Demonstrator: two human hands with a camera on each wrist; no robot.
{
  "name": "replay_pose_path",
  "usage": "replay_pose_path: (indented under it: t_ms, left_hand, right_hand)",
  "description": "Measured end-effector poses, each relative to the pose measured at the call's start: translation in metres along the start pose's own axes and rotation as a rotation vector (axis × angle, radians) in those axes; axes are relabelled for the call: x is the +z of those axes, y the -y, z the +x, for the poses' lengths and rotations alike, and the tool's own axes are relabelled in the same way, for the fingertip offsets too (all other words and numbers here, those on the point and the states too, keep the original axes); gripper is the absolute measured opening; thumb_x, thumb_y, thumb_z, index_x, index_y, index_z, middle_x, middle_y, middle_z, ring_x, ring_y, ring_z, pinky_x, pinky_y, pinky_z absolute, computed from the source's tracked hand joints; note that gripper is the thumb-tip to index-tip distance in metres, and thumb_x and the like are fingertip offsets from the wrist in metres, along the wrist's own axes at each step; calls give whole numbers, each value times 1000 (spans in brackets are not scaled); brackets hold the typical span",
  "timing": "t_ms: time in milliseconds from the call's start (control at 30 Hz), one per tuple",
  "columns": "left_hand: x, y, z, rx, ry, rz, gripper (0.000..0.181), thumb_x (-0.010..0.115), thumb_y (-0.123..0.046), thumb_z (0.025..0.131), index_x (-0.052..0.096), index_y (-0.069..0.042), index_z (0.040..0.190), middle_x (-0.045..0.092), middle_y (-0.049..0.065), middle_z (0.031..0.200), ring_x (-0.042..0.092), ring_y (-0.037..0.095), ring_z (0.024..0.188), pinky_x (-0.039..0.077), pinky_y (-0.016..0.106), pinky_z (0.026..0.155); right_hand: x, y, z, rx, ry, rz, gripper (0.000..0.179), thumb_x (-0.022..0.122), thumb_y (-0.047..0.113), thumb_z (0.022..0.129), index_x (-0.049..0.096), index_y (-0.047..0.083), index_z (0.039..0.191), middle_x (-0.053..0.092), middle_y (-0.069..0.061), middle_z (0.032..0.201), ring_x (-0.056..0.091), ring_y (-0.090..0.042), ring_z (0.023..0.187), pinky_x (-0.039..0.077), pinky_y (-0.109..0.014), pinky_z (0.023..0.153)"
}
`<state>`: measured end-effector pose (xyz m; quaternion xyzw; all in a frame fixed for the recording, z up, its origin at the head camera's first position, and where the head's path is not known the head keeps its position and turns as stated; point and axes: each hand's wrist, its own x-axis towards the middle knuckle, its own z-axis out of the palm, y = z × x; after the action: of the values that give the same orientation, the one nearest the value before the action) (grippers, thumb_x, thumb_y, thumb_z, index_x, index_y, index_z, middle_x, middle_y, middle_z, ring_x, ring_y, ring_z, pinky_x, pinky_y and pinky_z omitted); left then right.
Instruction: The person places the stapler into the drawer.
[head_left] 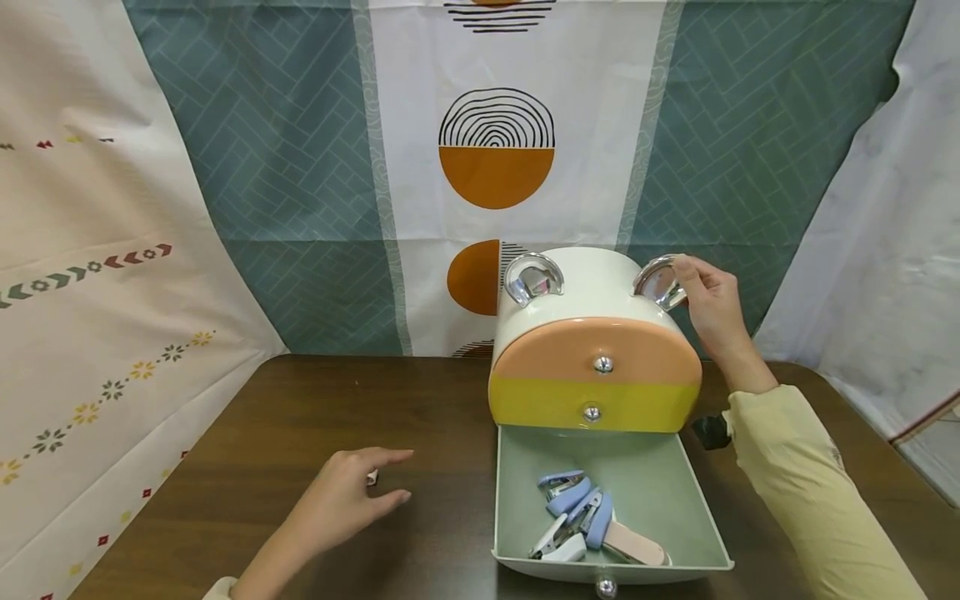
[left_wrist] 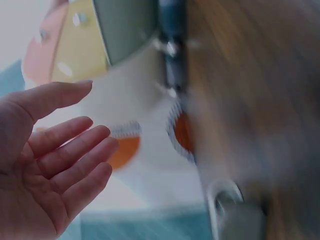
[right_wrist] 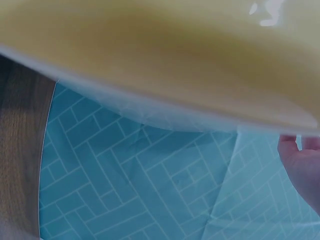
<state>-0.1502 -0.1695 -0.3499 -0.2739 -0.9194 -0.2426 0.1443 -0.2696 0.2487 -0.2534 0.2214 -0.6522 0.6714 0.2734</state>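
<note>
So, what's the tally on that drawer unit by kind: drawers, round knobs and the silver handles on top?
Drawers: 3
Round knobs: 3
Silver handles: 2
Total: 8

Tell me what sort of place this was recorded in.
Probably an indoor recording corner set up for tabletop work: patterned cloths hang behind and to both sides of a brown table, and a drawer cabinet stands on it with its lowest drawer pulled out, holding staplers.
</note>
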Motion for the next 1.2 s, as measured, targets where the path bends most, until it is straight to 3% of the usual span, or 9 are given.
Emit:
replay_pose_path:
  t_ms: [67,133,233,300,367,533,767,900,1200]
  left_hand:
    - [-5,13,-5,-23,13,-3,42,78,-18,68,66,-8,107,68,3,101,62,12,84,49,32,73]
    - [-9,26,-9,-58,47,-22,46,78,-17,68,64,-6,111,68,1,86,62,10,74,49,29,67]
    - [-14,43,-13,-98,90,-21,51,78,-16,68,62,-4,114,67,4,89,59,10,75,48,30,67]
    - [-16,53,-15,-122,124,-19,54,78,-14,67,60,-1,116,67,8,92,61,14,79,49,33,70]
    - [-17,62,-17,-119,144,5,56,79,-12,64,59,2,115,63,13,110,60,26,97,48,42,78]
    - [-18,77,-18,-139,253,16,60,79,-6,61,57,8,115,62,19,109,58,36,100,46,47,80]
    - [-14,84,-11,-170,363,41,56,79,-1,58,61,6,110,65,15,101,57,19,86,44,30,65]
    - [-12,84,-5,-200,407,61,52,80,0,56,64,3,105,66,9,95,54,13,78,42,28,61]
    - [-12,84,-4,-207,404,73,42,82,-5,55,67,1,94,66,4,88,57,13,76,46,32,64]
  right_hand:
    - [-1,1,0,2,-6,-3,28,49,15,93,67,13,71,60,5,67,52,-7,63,42,-16,56]
    - [-2,1,-1,6,-10,-5,27,50,15,93,68,14,73,60,5,68,52,-7,63,42,-16,56]
    - [-3,1,-1,7,-10,4,28,49,15,93,68,13,72,60,5,67,52,-7,64,42,-16,57]
    - [-4,1,-2,11,-17,11,27,50,15,93,68,13,73,60,5,68,52,-7,65,42,-16,58]
    - [-4,1,-2,12,-17,19,27,49,14,93,68,13,73,61,4,68,52,-8,66,43,-16,58]
    - [-4,0,-2,16,6,7,28,49,15,93,67,13,73,60,4,69,52,-8,65,43,-16,58]
    - [-3,-1,-2,11,9,4,27,49,16,93,67,11,74,61,5,71,53,-8,68,45,-16,60]
    - [-2,0,-1,7,14,25,27,49,16,93,67,11,74,61,4,70,53,-8,67,45,-16,60]
    - [0,-2,-1,-10,-2,81,24,49,12,93,67,8,77,60,3,68,53,-7,63,44,-15,59]
